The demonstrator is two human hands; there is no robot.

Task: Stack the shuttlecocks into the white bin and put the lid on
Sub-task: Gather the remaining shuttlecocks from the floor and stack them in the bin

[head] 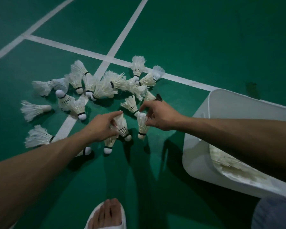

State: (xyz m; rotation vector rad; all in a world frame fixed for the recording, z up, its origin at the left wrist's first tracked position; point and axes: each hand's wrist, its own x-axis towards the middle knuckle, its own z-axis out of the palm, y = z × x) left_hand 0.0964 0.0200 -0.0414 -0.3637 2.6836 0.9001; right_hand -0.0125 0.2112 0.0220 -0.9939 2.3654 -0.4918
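The white bin (196, 146) runs off the right edge, and the right forearm (229, 129) covers much of its opening and the shuttlecocks (229, 162) inside. The left forearm (56, 156) hides all but the cork of one shuttlecock (87, 150). The bottom edge cuts the slippered foot (107, 214). A dark speck (159, 97) among the shuttlecocks is too small to tell.

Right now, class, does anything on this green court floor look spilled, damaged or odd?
Yes. The white feather shuttlecocks lie in a jumbled heap on the green court floor, pointing every way, several with frayed, splayed feathers. A dark scuff marks the floor beyond the white plastic bin.
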